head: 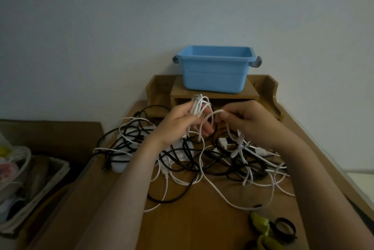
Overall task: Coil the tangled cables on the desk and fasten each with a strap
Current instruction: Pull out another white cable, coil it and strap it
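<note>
A tangle of black and white cables [202, 160] lies across the middle of the wooden desk [194, 219]. My left hand [180, 126] grips a bundle of white cable loops [199, 106] held above the pile. My right hand [249, 122] pinches the same white cable just right of the loops, and its loose length trails down over the desk toward me. Green and black straps [271, 231] lie near the front right of the desk.
A blue plastic tub [214, 79] stands on a wooden desk organiser [263, 91] against the wall behind the cables. To the left, below desk level, sit a cardboard box [60, 134] and a tray of mixed items [24, 185].
</note>
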The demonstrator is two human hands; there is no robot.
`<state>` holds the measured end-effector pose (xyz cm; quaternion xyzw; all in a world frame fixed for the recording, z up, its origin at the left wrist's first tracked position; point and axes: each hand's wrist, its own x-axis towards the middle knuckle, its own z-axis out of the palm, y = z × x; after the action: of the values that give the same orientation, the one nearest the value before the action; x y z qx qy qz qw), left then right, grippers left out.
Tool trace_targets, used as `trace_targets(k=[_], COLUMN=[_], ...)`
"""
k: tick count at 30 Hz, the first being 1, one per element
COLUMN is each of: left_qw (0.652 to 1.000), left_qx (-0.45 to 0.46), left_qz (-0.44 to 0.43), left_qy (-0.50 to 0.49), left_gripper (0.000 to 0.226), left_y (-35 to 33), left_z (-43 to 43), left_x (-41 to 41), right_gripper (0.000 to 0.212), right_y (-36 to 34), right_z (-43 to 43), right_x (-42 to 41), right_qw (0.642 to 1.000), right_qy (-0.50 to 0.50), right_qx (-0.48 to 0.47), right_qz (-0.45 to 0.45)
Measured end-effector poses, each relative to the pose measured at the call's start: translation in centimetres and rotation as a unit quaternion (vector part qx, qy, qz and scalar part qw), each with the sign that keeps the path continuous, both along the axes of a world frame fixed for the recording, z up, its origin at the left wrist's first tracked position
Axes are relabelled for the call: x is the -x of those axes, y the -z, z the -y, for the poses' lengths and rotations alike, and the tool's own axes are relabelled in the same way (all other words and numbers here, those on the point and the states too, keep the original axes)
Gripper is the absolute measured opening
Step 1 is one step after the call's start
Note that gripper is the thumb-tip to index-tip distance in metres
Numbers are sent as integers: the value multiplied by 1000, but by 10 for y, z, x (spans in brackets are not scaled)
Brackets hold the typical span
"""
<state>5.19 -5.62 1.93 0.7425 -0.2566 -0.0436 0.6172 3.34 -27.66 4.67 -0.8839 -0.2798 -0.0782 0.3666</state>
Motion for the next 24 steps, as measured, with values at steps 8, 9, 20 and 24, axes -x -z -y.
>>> trace_targets(k=[8,9,20,24], left_qw=[992,990,937,965], left_qx=[42,61,243,162], left_qz=[-75,-88,-193,-196], left_qy=[89,89,160,63], left_gripper=[24,24,24,18], left_y=[9,10,12,16], left_z=[9,11,18,21], left_x=[2,3,2,-2], right_gripper=[27,27,20,18], right_y=[3,4,23,28], right_z=[11,14,-2,-5], right_x=[-8,-7,-11,-15], right_qw=[977,976,971,986], right_qy=[171,179,-51,25], right_qx=[-110,-111,-167,-121], right_qz=[60,55,-162,-109])
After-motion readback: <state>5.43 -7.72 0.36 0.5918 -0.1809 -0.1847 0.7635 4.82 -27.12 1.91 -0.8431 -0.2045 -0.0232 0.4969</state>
